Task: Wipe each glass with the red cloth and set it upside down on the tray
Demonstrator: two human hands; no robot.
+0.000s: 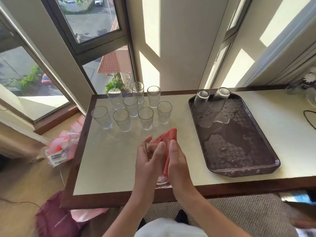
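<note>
So the glass (159, 178) being worked on is gripped in the left hand (148, 161), fingers and thumb curled round its side. It's held tilted over the near edge of the worktop (106, 161), rim pointing away and base toward the body. The red cloth (168, 135) is held in the right hand (177, 163) and pressed flat against the right side of that glass, so the cloth is sandwiched between palm and glass. A bunched end pokes out past the fingertips and a strip shows lower down beside the palm. Both hands are pretty much touching each other around the glass.

Further back on the left, eight more glasses (145, 118) are stood upright in a loose cluster, well apart from the hands.

Off to the right the dark tray (266, 166) is laid on the worktop, with puddles of water (220, 119) spread over it. Two upside-down glasses (201, 100) are parked side by side in its far left corner, rims down. The tray sits near the right hand but isn't touched by it.
</note>
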